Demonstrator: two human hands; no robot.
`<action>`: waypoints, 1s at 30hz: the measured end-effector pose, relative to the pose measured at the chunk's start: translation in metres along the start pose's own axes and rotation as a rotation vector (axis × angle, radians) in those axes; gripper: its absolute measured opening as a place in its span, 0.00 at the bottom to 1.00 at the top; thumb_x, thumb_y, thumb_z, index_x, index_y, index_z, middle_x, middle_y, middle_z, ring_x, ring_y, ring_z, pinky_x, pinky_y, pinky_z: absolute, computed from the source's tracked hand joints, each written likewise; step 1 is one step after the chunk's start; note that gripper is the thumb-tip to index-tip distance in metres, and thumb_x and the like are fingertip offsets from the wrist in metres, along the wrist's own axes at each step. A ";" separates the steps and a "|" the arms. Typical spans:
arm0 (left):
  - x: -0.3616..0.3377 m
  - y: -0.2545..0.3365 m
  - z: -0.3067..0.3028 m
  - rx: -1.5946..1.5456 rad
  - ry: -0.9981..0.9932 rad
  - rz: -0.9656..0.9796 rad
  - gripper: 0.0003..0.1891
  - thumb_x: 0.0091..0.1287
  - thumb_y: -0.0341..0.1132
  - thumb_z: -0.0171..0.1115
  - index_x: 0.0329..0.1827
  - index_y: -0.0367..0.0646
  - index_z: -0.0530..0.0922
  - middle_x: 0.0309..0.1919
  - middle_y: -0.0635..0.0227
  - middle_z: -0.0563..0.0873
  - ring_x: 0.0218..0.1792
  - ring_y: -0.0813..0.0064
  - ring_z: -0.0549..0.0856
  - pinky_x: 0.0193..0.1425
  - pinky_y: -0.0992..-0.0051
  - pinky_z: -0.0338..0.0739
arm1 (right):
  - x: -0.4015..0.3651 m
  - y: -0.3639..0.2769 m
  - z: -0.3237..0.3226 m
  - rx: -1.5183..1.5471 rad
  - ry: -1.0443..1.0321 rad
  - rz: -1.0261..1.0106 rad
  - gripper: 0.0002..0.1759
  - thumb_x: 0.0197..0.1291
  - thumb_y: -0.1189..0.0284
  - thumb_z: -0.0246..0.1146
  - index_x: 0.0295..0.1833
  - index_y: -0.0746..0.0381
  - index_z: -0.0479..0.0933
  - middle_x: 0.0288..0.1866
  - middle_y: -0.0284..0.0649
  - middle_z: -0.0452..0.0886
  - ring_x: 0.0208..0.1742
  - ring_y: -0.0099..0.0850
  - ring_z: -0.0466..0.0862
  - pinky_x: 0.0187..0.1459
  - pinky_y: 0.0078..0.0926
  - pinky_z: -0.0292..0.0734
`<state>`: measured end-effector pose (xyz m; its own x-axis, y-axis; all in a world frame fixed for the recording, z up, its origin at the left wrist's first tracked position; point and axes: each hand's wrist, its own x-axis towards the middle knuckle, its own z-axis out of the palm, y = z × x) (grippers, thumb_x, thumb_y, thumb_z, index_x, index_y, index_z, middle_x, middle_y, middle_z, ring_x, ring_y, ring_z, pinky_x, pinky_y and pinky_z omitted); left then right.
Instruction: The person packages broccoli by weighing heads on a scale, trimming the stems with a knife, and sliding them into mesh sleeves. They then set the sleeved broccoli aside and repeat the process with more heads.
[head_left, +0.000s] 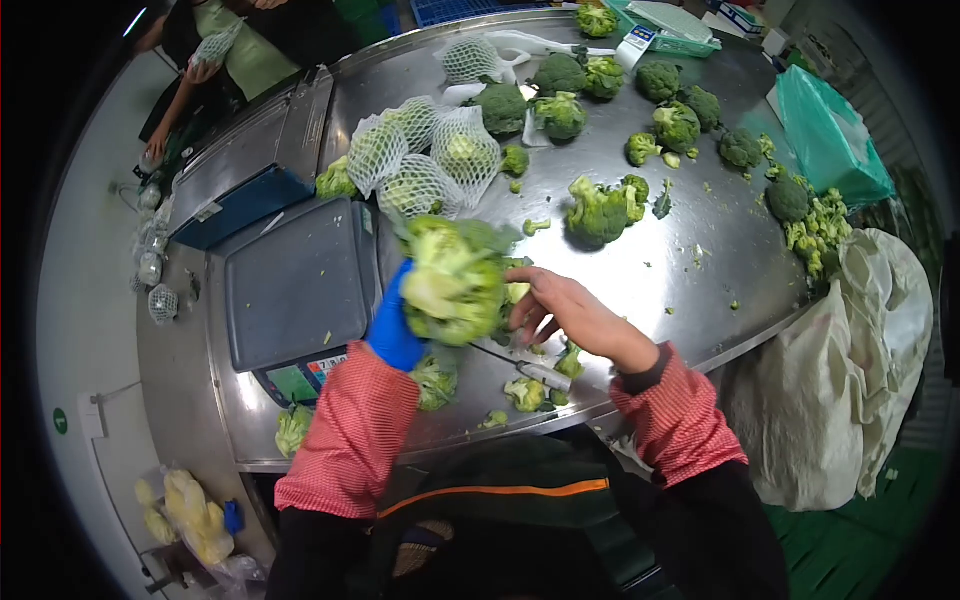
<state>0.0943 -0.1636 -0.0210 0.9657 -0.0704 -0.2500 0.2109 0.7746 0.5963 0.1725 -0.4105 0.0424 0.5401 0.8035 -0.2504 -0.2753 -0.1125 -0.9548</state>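
Observation:
My left hand [396, 322], in a blue glove, grips a large broccoli head [450, 285] with its pale cut stem side facing up. To the right of it, my bare right hand [570, 312] has its fingers apart and slightly bent, with nothing visibly held. Broccoli pieces behind those fingers are partly hidden. Under my hands a knife with a grey handle [545, 375] lies on the steel table, beside a small broccoli piece [524, 394]. Another broccoli head [436, 380] rests below my left wrist.
A scale [295, 280] stands on the left. Broccoli heads in white net sleeves [465, 155] lie beyond my hands; loose broccoli [598, 212] is farther right. A green bag [835, 135] and white sack [800, 400] are at the right edge. A person [215, 60] stands at upper left.

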 end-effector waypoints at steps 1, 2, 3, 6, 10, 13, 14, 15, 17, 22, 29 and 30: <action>-0.010 0.021 -0.021 0.252 -0.009 0.088 0.25 0.64 0.37 0.53 0.64 0.35 0.66 0.55 0.55 0.78 0.52 0.62 0.81 0.56 0.64 0.78 | -0.005 0.002 -0.002 -0.317 0.099 -0.006 0.34 0.64 0.46 0.51 0.59 0.66 0.70 0.34 0.47 0.80 0.34 0.36 0.83 0.35 0.30 0.78; -0.019 0.042 -0.041 0.503 0.005 0.178 0.26 0.63 0.35 0.51 0.64 0.34 0.65 0.54 0.53 0.78 0.50 0.61 0.82 0.53 0.63 0.80 | -0.019 0.006 -0.009 -0.636 0.198 -0.012 0.34 0.62 0.45 0.53 0.56 0.66 0.72 0.33 0.48 0.80 0.34 0.39 0.83 0.37 0.33 0.77; -0.036 0.059 -0.023 0.159 0.113 0.175 0.24 0.66 0.38 0.50 0.63 0.35 0.67 0.55 0.54 0.78 0.52 0.60 0.81 0.56 0.62 0.78 | -0.035 0.011 -0.018 -0.957 0.295 -0.020 0.34 0.60 0.44 0.55 0.53 0.67 0.74 0.31 0.49 0.81 0.34 0.41 0.83 0.38 0.36 0.77; -0.072 0.100 -0.073 0.246 0.550 0.287 0.29 0.66 0.52 0.53 0.64 0.42 0.68 0.56 0.62 0.78 0.55 0.63 0.78 0.58 0.61 0.75 | -0.095 0.048 -0.050 -1.440 0.265 0.159 0.35 0.42 0.40 0.66 0.43 0.61 0.77 0.31 0.48 0.80 0.34 0.45 0.81 0.37 0.40 0.75; -0.085 0.132 -0.095 0.496 0.913 0.202 0.31 0.64 0.55 0.55 0.63 0.43 0.69 0.55 0.64 0.78 0.54 0.64 0.78 0.53 0.63 0.76 | -0.137 0.108 -0.059 -1.413 0.201 0.311 0.29 0.48 0.53 0.67 0.52 0.57 0.71 0.34 0.50 0.79 0.36 0.47 0.81 0.34 0.40 0.76; -0.086 0.130 -0.099 0.632 0.994 0.142 0.30 0.65 0.55 0.55 0.63 0.44 0.69 0.54 0.63 0.78 0.54 0.64 0.78 0.50 0.64 0.77 | -0.134 0.138 -0.058 -1.156 0.360 0.334 0.18 0.54 0.59 0.64 0.46 0.57 0.74 0.29 0.46 0.80 0.33 0.46 0.81 0.33 0.40 0.75; -0.084 0.132 -0.105 0.666 0.998 0.144 0.29 0.65 0.54 0.55 0.63 0.44 0.69 0.53 0.63 0.78 0.54 0.65 0.78 0.49 0.65 0.77 | -0.131 0.137 -0.056 -1.184 0.350 0.300 0.16 0.55 0.59 0.63 0.44 0.58 0.74 0.28 0.45 0.80 0.32 0.46 0.81 0.32 0.40 0.75; -0.085 0.135 -0.123 0.721 0.965 0.215 0.28 0.66 0.53 0.56 0.63 0.45 0.69 0.53 0.63 0.78 0.53 0.66 0.78 0.50 0.66 0.76 | -0.127 0.135 -0.054 -1.211 0.343 0.269 0.15 0.56 0.60 0.63 0.42 0.58 0.75 0.27 0.45 0.80 0.31 0.45 0.81 0.32 0.40 0.75; -0.088 0.136 -0.163 0.827 0.888 0.360 0.26 0.67 0.50 0.56 0.64 0.45 0.68 0.52 0.62 0.77 0.52 0.68 0.77 0.50 0.69 0.75 | -0.115 0.117 -0.046 -1.252 0.381 0.192 0.13 0.56 0.59 0.62 0.35 0.59 0.77 0.26 0.43 0.80 0.30 0.43 0.81 0.31 0.39 0.74; -0.105 0.110 -0.081 1.286 1.103 0.817 0.23 0.68 0.37 0.57 0.64 0.42 0.68 0.52 0.62 0.76 0.52 0.72 0.75 0.52 0.74 0.71 | -0.030 0.059 -0.046 -1.052 0.572 -0.186 0.13 0.57 0.60 0.62 0.34 0.60 0.76 0.26 0.42 0.79 0.29 0.43 0.80 0.31 0.38 0.74; -0.115 -0.012 0.021 1.293 0.420 0.557 0.07 0.63 0.22 0.56 0.41 0.34 0.80 0.30 0.66 0.82 0.32 0.77 0.82 0.37 0.79 0.76 | 0.117 0.023 -0.073 -1.354 0.627 -0.531 0.08 0.54 0.67 0.62 0.34 0.60 0.76 0.31 0.43 0.80 0.34 0.41 0.81 0.33 0.37 0.76; -0.118 -0.027 0.022 1.189 0.398 0.449 0.07 0.63 0.22 0.56 0.41 0.33 0.80 0.31 0.65 0.82 0.32 0.78 0.82 0.37 0.79 0.76 | 0.138 0.026 -0.090 -1.454 0.643 -0.510 0.08 0.54 0.67 0.61 0.35 0.60 0.76 0.31 0.43 0.80 0.34 0.41 0.82 0.33 0.37 0.76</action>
<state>-0.0218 -0.1895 0.0090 0.9191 0.3896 0.0589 0.0878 -0.3482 0.9333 0.3117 -0.3554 -0.0313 0.6541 0.6126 0.4437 0.7396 -0.6409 -0.2054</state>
